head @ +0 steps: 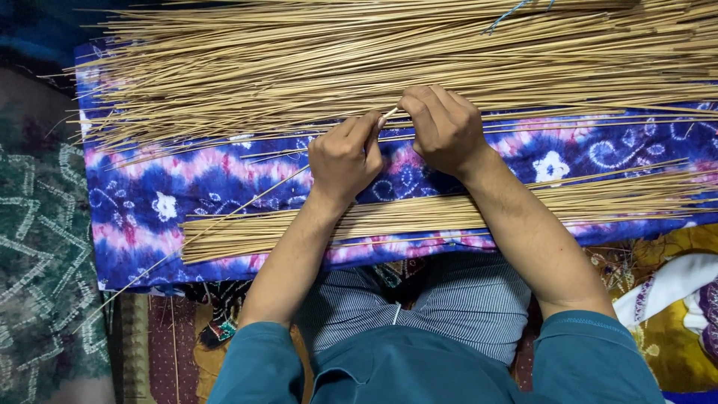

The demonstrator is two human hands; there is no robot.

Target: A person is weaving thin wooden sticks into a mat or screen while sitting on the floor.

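I am logging, largest first: a tie-dyed blue and pink cloth [187, 202], soft, spreading under everything to keep the stock together; a broad heap of thin straw-coloured sticks [336, 60] at 12 o'clock; a smaller sorted bundle [419, 217] at 6 o'clock; my left hand [344, 157] and right hand [445, 127], both pinching shut on one single stick [247, 200] at centre, its long end slanting towards 8 o'clock.

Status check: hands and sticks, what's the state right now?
Left hand and right hand both pinch one thin tan stick. Big loose pile of tan sticks beyond, smaller bundle under the wrists, on blue-pink tie-dye cloth.
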